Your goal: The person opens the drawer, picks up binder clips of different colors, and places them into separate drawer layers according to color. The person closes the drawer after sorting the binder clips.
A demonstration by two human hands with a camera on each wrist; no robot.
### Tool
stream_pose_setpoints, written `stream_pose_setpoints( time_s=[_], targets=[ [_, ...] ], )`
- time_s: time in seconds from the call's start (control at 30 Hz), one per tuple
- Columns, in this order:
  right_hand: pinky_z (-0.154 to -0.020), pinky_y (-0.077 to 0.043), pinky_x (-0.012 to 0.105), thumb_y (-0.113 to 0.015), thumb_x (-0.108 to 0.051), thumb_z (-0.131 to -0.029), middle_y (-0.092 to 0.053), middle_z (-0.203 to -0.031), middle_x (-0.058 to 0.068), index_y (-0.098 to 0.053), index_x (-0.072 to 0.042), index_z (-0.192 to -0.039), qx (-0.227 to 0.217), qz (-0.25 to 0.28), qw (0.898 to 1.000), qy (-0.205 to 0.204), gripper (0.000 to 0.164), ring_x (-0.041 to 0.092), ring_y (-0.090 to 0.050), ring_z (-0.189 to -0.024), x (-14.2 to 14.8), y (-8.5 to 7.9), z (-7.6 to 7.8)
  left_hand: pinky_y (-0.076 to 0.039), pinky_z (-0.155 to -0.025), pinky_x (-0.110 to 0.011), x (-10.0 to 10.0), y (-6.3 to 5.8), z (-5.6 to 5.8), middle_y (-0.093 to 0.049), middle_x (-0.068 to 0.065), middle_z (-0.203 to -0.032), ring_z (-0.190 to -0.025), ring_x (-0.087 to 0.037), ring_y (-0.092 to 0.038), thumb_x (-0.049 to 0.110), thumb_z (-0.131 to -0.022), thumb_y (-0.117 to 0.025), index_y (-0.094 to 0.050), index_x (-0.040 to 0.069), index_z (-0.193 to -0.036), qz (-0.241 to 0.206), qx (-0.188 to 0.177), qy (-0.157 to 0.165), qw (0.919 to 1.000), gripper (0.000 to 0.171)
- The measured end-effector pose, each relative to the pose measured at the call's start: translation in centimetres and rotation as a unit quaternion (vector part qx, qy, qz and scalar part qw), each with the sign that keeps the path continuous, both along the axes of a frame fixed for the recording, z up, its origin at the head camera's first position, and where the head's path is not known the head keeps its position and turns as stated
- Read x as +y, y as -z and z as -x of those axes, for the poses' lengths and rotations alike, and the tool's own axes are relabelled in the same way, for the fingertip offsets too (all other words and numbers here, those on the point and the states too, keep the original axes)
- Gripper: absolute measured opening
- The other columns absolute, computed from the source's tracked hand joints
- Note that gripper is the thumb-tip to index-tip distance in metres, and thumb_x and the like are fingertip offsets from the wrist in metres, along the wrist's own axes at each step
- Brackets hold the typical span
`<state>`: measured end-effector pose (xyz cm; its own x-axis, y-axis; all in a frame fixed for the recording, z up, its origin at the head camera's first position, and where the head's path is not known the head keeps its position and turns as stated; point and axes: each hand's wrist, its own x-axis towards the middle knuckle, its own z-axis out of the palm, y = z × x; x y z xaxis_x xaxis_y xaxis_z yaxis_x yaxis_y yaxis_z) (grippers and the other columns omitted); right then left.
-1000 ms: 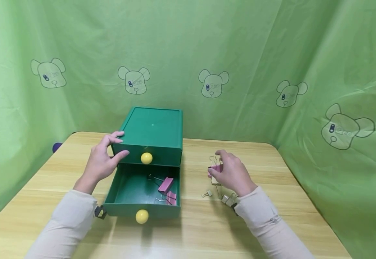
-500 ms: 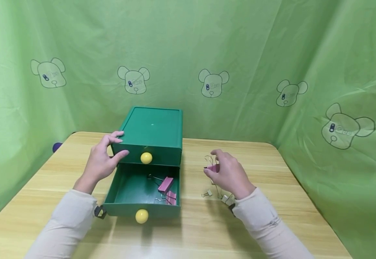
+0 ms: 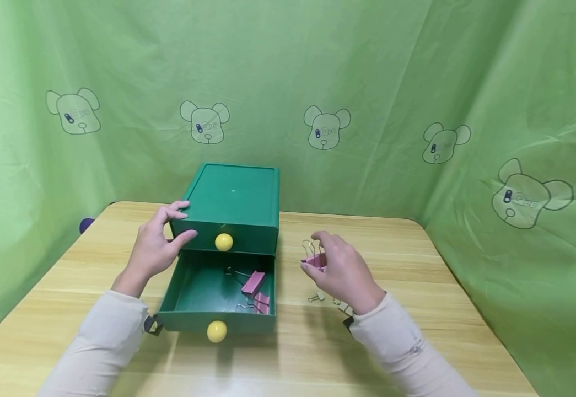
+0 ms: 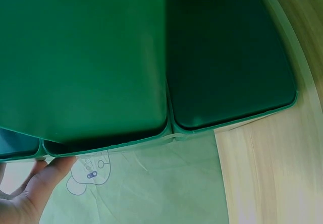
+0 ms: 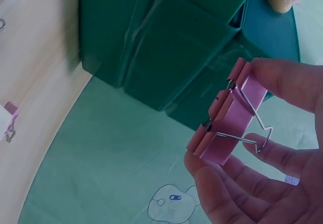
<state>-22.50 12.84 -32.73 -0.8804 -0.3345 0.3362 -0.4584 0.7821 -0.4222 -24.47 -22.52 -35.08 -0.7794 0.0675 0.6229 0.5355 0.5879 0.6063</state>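
Note:
My right hand [image 3: 344, 270] pinches a pink binder clip [image 3: 316, 260] between thumb and fingers, above the table right of the green drawer box [image 3: 233, 193]. In the right wrist view, that pink clip [image 5: 234, 115] has its wire handles towards the palm. My left hand [image 3: 154, 245] rests at the box's upper left front corner, fingers on the top edge and thumb at the front face. Below, the lower drawer [image 3: 168, 292] is pulled out, with a pink binder clip [image 3: 254, 282] and a second pink clip [image 3: 262, 303] lying at its right side.
A small pale binder clip [image 3: 319, 296] and a larger pale clip [image 3: 344, 307] lie on the wooden table [image 3: 307, 353], near my right wrist. Yellow round knobs stick out from the upper drawer [image 3: 224, 242] and the lower one. Green curtains [image 3: 268, 71] enclose the table.
My right hand has lifted the pink binder clip away from the pale clips and moved left towards the drawer box. The left hand and the box have stayed in place.

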Motion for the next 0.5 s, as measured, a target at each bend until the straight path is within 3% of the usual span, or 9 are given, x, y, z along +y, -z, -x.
stream_pose_setpoints(
  time_s=[0.27,0.5],
  targets=[
    [-0.070,-0.054,0.028,-0.080,-0.016,-0.080,-0.059,-0.093,0.004,-0.054,0.001,-0.122,0.038,0.003,0.999,-0.029,0.053,0.003,-0.063,-0.072,-0.8,0.3,-0.9,-0.030,-0.106,-0.059,0.0,0.0,0.0,-0.055,-0.016,-0.137,-0.132,-0.040,-0.042,0.005,-0.086,-0.073,-0.052,-0.001,-0.110,-0.003,-0.001,0.001,1.0000,0.033],
    [-0.069,-0.054,0.026,-0.080,-0.019,-0.080,-0.060,-0.094,0.003,-0.055,-0.002,-0.123,0.050,-0.009,0.998,-0.029,0.053,0.003,-0.062,-0.072,-1.6,0.2,-1.7,-0.031,-0.105,-0.059,0.1,0.1,-0.1,-0.055,-0.016,-0.136,-0.131,-0.040,-0.043,0.005,-0.086,-0.073,-0.052,-0.001,-0.110,0.000,0.001,-0.004,1.0000,0.033]
  ],
)
